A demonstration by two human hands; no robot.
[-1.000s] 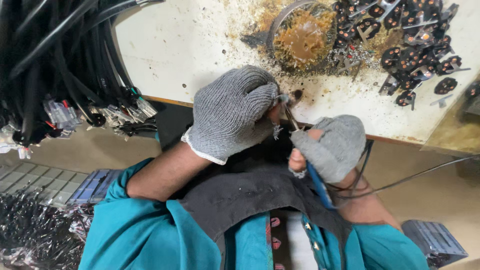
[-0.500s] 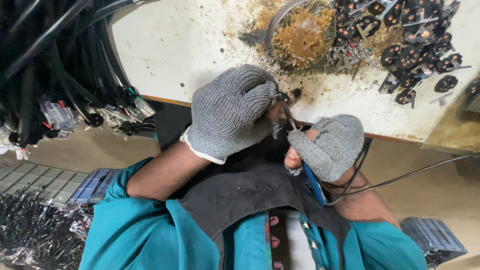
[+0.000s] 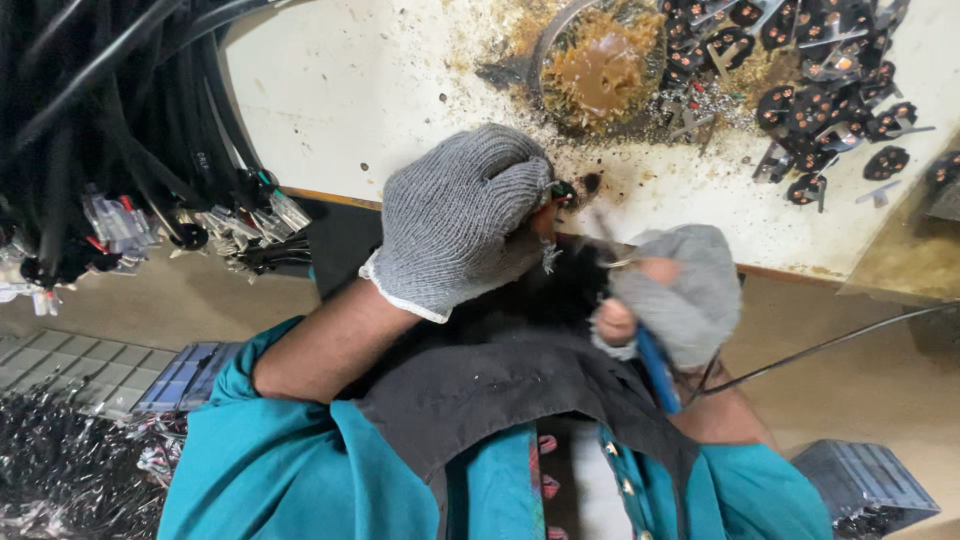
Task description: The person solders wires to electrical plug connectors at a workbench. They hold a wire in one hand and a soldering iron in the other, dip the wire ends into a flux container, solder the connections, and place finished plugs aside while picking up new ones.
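Pinched in the gloved left hand (image 3: pixel 462 215), a small plug end (image 3: pixel 562 192) sits at the bench edge; the gloved right hand (image 3: pixel 672 292) is closed around a blue-handled tool (image 3: pixel 657 368).

Tool tip meets the plug's wires between the hands, though that contact is blurred. Judging by the pile of finished black plug parts (image 3: pixel 815 100) on the stained white bench (image 3: pixel 380 100) and the cable bundle (image 3: pixel 110 150) hanging left, much work remains.
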